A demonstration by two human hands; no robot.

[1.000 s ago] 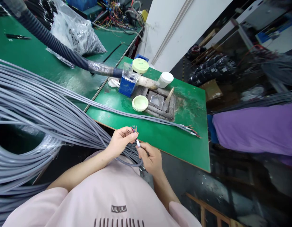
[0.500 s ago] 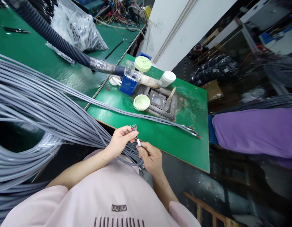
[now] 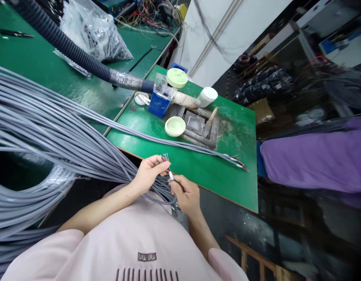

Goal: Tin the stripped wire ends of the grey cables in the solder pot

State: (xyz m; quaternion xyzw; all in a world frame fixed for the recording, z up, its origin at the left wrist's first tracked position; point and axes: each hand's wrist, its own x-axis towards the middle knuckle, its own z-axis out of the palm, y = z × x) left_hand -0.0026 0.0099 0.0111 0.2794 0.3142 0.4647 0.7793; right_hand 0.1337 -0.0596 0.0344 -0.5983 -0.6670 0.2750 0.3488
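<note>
Dozens of grey cables [image 3: 60, 132] fan in from the left, their thick coil [image 3: 28, 214] lower down. A ribbed hose [image 3: 72, 48] passes above them, reaching over the bench [image 3: 236, 187].

Next rightward, my left hand [image 3: 147, 173]: thumb and fingers pinched together on coloured wires [image 3: 165, 158], whose tips poke out above the grip. Work sits just off the near edge of the bench, toward its left end, in the air above my lap. Below the wires comes a white sleeve [image 3: 171, 176]; the held cable [image 3: 161, 202] appears to loop round beneath it. My right hand [image 3: 188, 195] has thumb and forefinger closed on the cable end at the sleeve's base, other fingers curled in.

Step in hand, as I judge it: gathering or straightening the wires while the right steadies the cable end. From this pose, any move calls for a firm lower grip and light left fingertips, so no strand bends or slips out. I can't tell whether the strands are twisted.

Farther right, past the near edge: a pale green dish [image 3: 175, 127], a grimy frame [image 3: 199, 139], a white tub [image 3: 207, 96] toward the far edge, then bared cable ends [image 3: 237, 164] by the right edge.
</note>
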